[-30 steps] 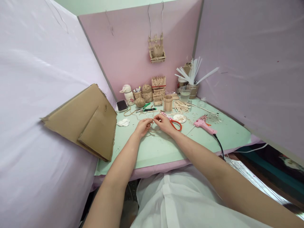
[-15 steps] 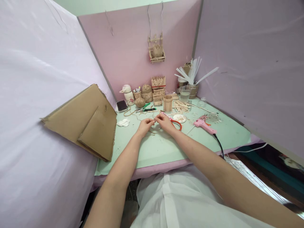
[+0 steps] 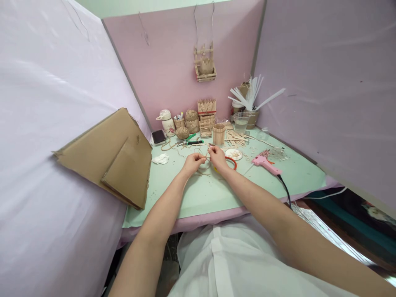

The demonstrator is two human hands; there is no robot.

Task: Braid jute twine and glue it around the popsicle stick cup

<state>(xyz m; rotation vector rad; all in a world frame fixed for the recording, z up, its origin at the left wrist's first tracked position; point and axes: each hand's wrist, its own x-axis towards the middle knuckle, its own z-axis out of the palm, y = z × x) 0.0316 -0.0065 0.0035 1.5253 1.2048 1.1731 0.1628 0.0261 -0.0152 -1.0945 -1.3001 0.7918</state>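
Note:
Over the middle of the table, my left hand pinches a thin strand of twine between thumb and fingertips. My right hand is closed on the same twine, a little to the right and apart from the left. Loose loops of it hang between and below the fingers. An orange-red looped handle shows beside my right hand, its other parts mostly covered. Just beyond the hands stands a round cup of wooden sticks. Green-handled pliers and a ball of twine lie further left.
A pink glue gun with a black cord lies to the right. Near it are a white dish and loose wooden sticks. Cardboard sheets lean at the left. A white bottle and water container stand at the back.
My hands, close together before, have drawn slightly apart. The right has shifted a little to the right, and twine now shows between them.

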